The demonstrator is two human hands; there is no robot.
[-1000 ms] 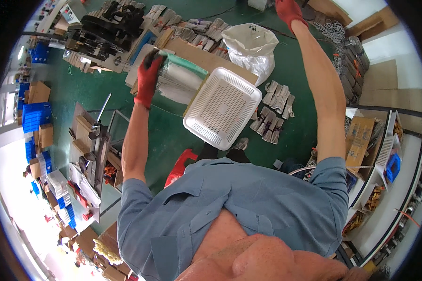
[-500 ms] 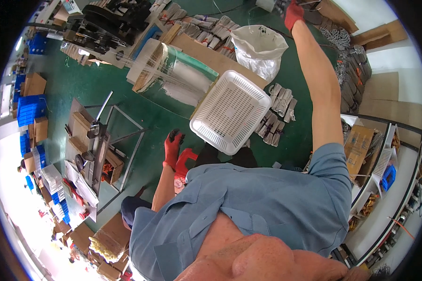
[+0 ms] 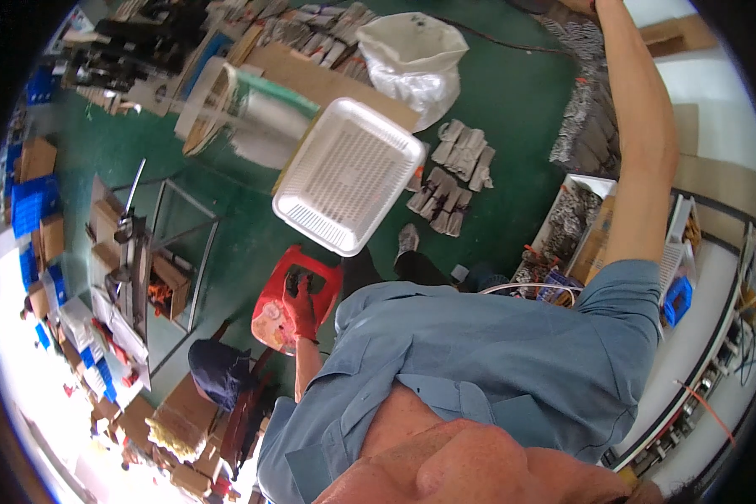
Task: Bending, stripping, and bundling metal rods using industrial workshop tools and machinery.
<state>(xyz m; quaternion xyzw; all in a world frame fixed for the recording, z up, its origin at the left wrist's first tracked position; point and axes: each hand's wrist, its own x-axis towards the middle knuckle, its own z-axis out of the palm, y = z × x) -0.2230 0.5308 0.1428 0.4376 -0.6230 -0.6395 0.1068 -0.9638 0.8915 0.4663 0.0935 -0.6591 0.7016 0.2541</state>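
Note:
My left hand (image 3: 301, 309), in a red glove with blackened fingertips, hovers over a red plastic stool (image 3: 269, 290) at my left side. Its fingers are bent and slightly apart, with nothing visible in them. My right arm (image 3: 643, 160) stretches up to the top right edge. Only a sliver of the right glove (image 3: 595, 7) shows there, so its fingers are cut off from view. Ahead of me, a white perforated plastic basket (image 3: 349, 176) rests by the near end of a brown board (image 3: 311, 76), beside a blurred roll of pale strands (image 3: 269, 130).
Bundles of grey material (image 3: 458, 151) lie on the green floor, beyond them a white sack (image 3: 416, 63). A metal-framed stand (image 3: 189, 252) is to the left. Dark machinery (image 3: 143, 42) occupies the far left. Boxes of parts (image 3: 571, 223) stand at the right.
The view has shifted, so the basket and sack now appear farther left. My left hand has come in over the stool. My right hand has slipped almost wholly past the top edge.

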